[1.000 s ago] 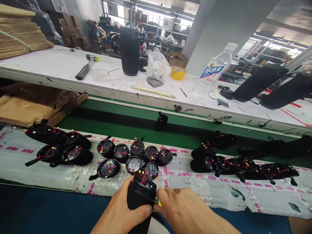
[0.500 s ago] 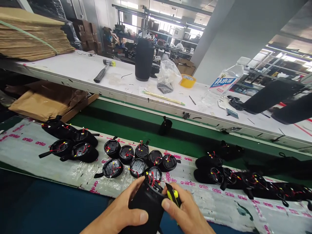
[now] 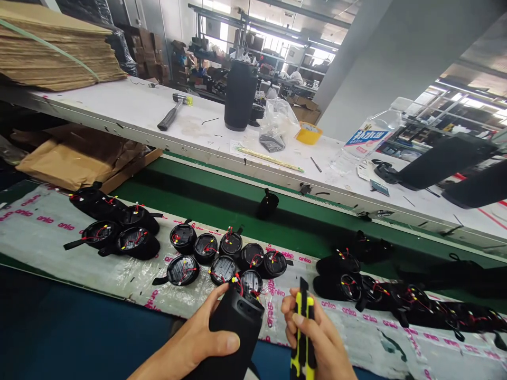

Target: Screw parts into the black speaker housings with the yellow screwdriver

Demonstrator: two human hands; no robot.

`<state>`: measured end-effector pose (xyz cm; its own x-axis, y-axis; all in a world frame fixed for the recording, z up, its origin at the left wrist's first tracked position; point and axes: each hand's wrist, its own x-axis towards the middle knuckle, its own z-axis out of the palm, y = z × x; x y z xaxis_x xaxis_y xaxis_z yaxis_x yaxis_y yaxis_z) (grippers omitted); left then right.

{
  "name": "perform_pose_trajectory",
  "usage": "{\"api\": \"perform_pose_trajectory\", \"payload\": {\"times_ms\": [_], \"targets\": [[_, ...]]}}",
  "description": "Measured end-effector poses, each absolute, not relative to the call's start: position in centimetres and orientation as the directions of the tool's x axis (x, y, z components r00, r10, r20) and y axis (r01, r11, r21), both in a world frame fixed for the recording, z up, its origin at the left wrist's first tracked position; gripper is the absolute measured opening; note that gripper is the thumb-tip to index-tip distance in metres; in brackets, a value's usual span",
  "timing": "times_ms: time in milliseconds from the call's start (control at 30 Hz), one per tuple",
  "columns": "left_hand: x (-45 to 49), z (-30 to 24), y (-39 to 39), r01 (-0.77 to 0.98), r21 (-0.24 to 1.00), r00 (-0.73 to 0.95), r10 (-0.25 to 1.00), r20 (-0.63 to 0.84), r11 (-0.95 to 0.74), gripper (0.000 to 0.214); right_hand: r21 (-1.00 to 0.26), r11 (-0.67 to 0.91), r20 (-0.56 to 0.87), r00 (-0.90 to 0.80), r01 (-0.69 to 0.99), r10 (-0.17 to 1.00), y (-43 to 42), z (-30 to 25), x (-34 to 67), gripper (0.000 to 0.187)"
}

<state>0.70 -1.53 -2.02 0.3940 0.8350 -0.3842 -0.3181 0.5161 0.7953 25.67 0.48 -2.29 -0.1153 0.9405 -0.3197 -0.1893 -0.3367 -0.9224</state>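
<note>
My left hand (image 3: 209, 338) is wrapped round a black cylindrical speaker housing (image 3: 241, 332), tilted so its upper rim faces away. Red wires with small connectors stick out at that rim. A yellow and black utility knife (image 3: 303, 338) is gripped in my right hand (image 3: 320, 338), its dark blade pointing up. The knife is apart from the housing, to its right. Just beyond the held housing, several similar black housings (image 3: 224, 269) stand with open ends up, showing ribbed black insides and red wires.
More black housings lie at left (image 3: 137, 243) and right (image 3: 412, 293) on the printed plastic sheet (image 3: 43, 264). A raised white shelf (image 3: 206, 137) runs behind, carrying a hammer (image 3: 172, 113), a tall black speaker (image 3: 240, 97), yellow tape (image 3: 309, 133) and a water bottle (image 3: 366, 137).
My right hand has moved right, away from the housing's rim, and the knife now stands upright in it. The housing has turned slightly in my left hand, showing more of its side.
</note>
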Motion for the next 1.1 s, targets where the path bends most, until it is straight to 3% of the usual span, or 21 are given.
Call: {"api": "perform_pose_trajectory", "payload": {"times_ms": [67, 200, 300, 400, 500, 600, 733, 867, 933, 1033, 1100], "targets": [[0.9, -1.5, -1.4, -0.329, 0.814, 0.435, 0.842, -0.319, 0.478, 0.094, -0.942, -0.320, -0.306, -0.131, -0.103, 0.943, 0.2, -1.4, 25.8, 0.045], [0.9, -0.8, -1.3, -0.253, 0.876, 0.429, 0.860, -0.278, 0.410, 0.076, -0.949, -0.188, -0.254, -0.257, 0.255, 0.933, -0.8, -0.9, 25.4, 0.056], [0.9, -0.7, -1.4, -0.156, 0.910, 0.355, 0.882, -0.311, 0.384, 0.071, -0.853, -0.043, -0.224, -0.291, 0.520, 0.930, -1.4, -1.2, 24.9, 0.051], [0.9, -0.7, -1.5, -0.096, 0.923, 0.298, 0.895, -0.332, 0.374, 0.070, -0.732, 0.126, -0.153, -0.342, 0.670, 0.927, -1.4, -1.3, 24.7, 0.034], [0.9, -0.6, -1.5, -0.068, 0.935, 0.274, 0.908, -0.316, 0.347, 0.069, -0.700, 0.286, -0.013, -0.412, 0.654, 0.911, -0.5, -1.0, 24.5, 0.027], [1.8, -1.0, -1.4, 0.059, 0.941, 0.251, 0.907, -0.338, 0.334, 0.066, -0.737, 0.399, 0.112, -0.483, 0.546, 0.868, 0.8, -0.1, 24.2, 0.033], [4.3, -3.2, -1.4, 0.215, 0.934, 0.184, 0.928, -0.324, 0.284, 0.076, -0.747, 0.414, 0.029, -0.597, 0.520, 0.802, 1.5, 0.3, 24.6, 0.026], [4.5, -6.4, -1.5, 0.210, 0.935, 0.276, 0.900, -0.337, 0.286, 0.098, -0.588, 0.486, -0.037, -0.622, 0.646, 0.782, 0.0, -3.2, 26.8, 0.030], [3.1, -7.3, -1.4, 0.238, 0.932, 0.240, 0.914, -0.328, 0.272, 0.088, -0.480, 0.532, -0.027, -0.618, 0.697, 0.786, -1.1, -5.8, 28.1, 0.033], [0.7, -7.3, -0.9, 0.294, 0.930, 0.108, 0.959, -0.263, 0.222, 0.042, -0.335, 0.523, 0.034, -0.545, 0.784, 0.838, -1.9, -9.4, 29.6, 0.045], [0.0, -7.0, -0.5, 0.371, 0.903, 0.041, 0.968, -0.246, 0.214, 0.033, -0.293, 0.468, 0.098, -0.461, 0.834, 0.882, -1.7, -11.1, 30.4, 0.048]]}}
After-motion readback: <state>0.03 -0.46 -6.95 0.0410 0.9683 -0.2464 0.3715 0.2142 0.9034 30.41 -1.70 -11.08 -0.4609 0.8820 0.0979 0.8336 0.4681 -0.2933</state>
